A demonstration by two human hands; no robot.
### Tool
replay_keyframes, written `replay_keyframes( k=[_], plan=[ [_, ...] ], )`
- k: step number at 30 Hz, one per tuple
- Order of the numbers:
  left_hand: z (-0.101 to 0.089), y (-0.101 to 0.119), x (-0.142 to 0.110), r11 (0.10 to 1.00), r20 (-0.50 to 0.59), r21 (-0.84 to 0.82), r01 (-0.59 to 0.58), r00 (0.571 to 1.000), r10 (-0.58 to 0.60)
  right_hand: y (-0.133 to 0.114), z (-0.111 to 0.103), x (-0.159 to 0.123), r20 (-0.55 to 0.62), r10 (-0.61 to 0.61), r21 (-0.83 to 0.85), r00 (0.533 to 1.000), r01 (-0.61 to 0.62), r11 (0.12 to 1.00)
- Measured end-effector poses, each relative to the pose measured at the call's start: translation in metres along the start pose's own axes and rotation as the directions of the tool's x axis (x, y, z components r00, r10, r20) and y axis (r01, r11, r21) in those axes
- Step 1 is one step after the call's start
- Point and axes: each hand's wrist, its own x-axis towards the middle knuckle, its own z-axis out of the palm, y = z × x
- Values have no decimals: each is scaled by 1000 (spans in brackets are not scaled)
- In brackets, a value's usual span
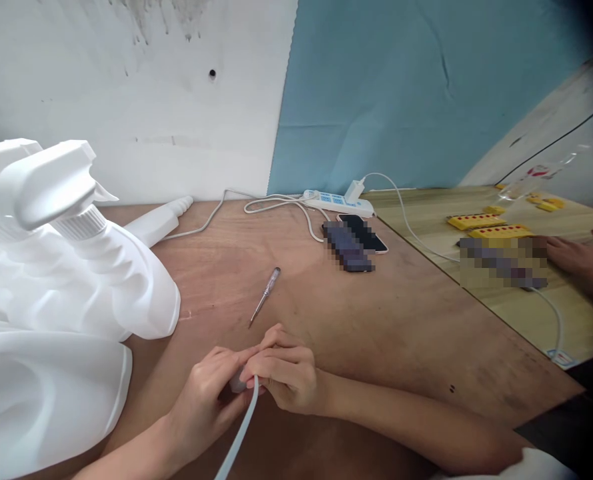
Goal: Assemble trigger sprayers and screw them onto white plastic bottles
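My left hand (204, 400) and my right hand (284, 373) meet low in the middle of the brown wooden table (376, 320). Both are closed around a small pale part (237, 383) at the end of a light blue tube (239, 433) that runs down toward me. The fingers hide most of that part. A slim screwdriver with a clear handle (265, 295) lies on the table just beyond my hands, untouched.
Several white spray bottles (76, 267) crowd the left side. A white power strip (339, 202) with cables lies at the back by the wall, with phones (356, 240) beside it. On the lighter table at right lie yellow blocks (491, 227) and another person's hand (584, 263).
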Motion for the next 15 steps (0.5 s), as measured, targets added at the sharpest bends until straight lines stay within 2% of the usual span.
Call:
replay_keyframes(
  k=[9,12,15],
  plan=[
    [0,1,-1,998,20,-14,55,998,-55,5,0,1,29,22,1,999,-22,1000],
    [0,1,1,988,24,-57,145,989,-144,7,-3,3,56,61,71,997,-65,995],
    [0,1,2,961,52,-113,252,967,-248,12,-15,10,144,84,162,986,-108,981]
  ],
)
